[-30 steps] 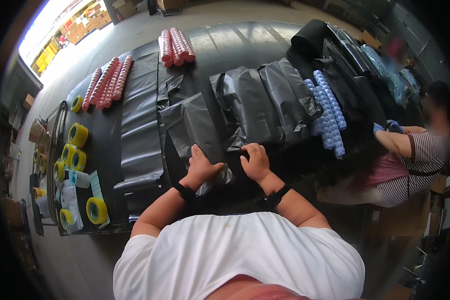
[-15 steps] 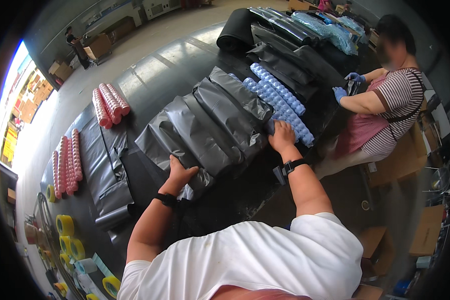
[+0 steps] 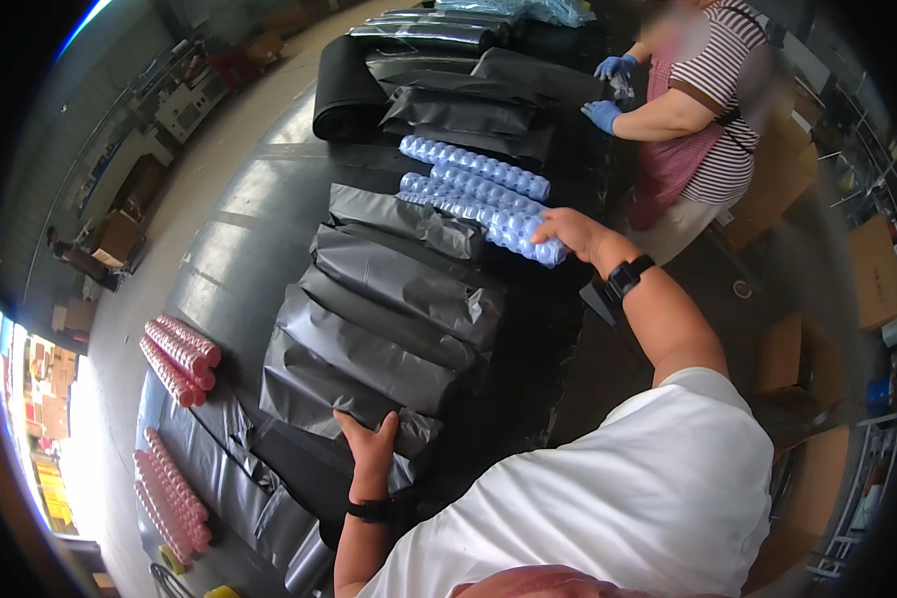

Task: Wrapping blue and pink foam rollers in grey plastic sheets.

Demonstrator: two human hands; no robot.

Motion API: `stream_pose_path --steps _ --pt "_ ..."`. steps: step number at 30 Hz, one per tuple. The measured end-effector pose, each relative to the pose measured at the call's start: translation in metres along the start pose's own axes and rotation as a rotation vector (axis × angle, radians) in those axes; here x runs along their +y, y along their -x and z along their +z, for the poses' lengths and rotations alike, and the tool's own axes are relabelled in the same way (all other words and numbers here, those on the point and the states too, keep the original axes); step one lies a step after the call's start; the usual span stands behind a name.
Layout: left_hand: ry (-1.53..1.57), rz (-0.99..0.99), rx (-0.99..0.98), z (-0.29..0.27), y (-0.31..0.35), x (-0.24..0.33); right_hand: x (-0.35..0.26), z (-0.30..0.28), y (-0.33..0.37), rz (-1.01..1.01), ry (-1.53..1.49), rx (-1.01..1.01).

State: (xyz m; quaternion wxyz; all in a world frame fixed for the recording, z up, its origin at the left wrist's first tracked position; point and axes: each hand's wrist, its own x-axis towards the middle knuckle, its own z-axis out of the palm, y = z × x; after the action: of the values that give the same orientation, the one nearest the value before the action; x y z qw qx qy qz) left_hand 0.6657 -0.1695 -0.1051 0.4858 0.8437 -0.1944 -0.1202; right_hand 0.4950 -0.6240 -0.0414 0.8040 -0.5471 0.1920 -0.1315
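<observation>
My left hand (image 3: 371, 453) rests with thumb and fingers spread against the near end of a row of dark grey plastic-wrapped bundles (image 3: 379, 334). Several long bundles lie side by side there, their film creased. At the row's far right, my right hand (image 3: 576, 234) has its thumb and fingers closed around the near end of a blue bumpy roll (image 3: 498, 221), which lies on the black table. Another blue bumpy roll (image 3: 473, 165) lies just beyond it. Both my wrists carry dark bands.
Pink bumpy rolls (image 3: 176, 359) lie at left, more pink rolls (image 3: 169, 496) nearer, beside flat grey plastic sheets (image 3: 259, 488). A black roll (image 3: 347, 90) and dark film bundles (image 3: 463, 112) sit farther back. A co-worker in blue gloves (image 3: 608, 115) stands at right, near cardboard boxes (image 3: 797, 354).
My view has turned to the right. My right hand has left the grey bundles' right edge and closed on a blue roll. My left hand stays at the bundles' near end.
</observation>
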Motion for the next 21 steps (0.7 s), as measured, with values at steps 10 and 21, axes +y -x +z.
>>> stream_pose_path --steps 10,21 --pt "-0.163 0.297 0.075 0.046 -0.066 -0.004 -0.008 0.091 0.112 -0.340 -0.004 -0.095" --pt "-0.598 0.100 -0.067 -0.138 0.005 0.009 0.099 0.122 0.178 -0.322 0.787 -0.422"
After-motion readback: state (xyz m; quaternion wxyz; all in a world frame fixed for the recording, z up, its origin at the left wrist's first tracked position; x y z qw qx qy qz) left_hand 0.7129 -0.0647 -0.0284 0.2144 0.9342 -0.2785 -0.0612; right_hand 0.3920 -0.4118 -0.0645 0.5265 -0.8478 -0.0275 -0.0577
